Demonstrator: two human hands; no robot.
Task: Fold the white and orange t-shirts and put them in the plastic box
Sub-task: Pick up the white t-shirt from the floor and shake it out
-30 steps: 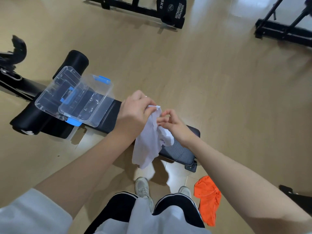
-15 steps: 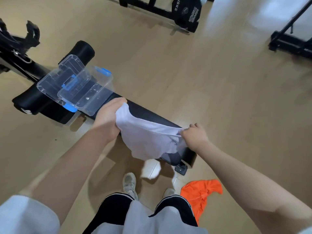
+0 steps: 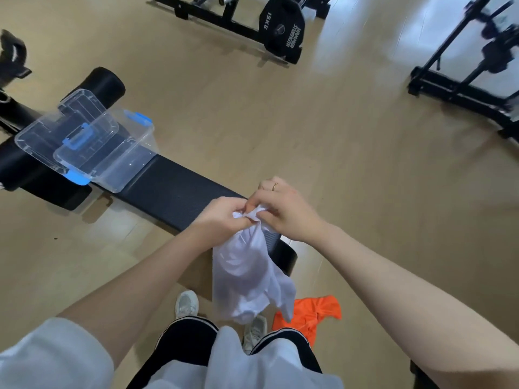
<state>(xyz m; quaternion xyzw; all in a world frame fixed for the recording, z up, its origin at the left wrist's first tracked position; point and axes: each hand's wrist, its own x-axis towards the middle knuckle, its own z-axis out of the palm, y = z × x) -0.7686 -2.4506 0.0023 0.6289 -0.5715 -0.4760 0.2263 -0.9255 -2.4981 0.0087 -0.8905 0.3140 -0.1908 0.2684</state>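
Note:
The white t-shirt (image 3: 247, 276) hangs in the air over the near end of the black bench (image 3: 174, 195). My left hand (image 3: 222, 217) and my right hand (image 3: 286, 209) meet above it and both pinch its bunched top edge. The orange t-shirt (image 3: 311, 315) lies crumpled on the floor by my right foot, partly hidden behind the white one. The clear plastic box (image 3: 123, 158) with blue clips stands open on the bench to the left, and its clear lid (image 3: 64, 133) leans against it.
A black roll pad (image 3: 104, 82) sits at the bench's far end. A rack with a 15 kg weight plate (image 3: 283, 32) stands at the back, and another black frame (image 3: 463, 80) at the right. Wooden floor surrounds the bench.
My hands, spread apart with the white t-shirt stretched between them half a second ago, have come together. The shirt now hangs doubled below them.

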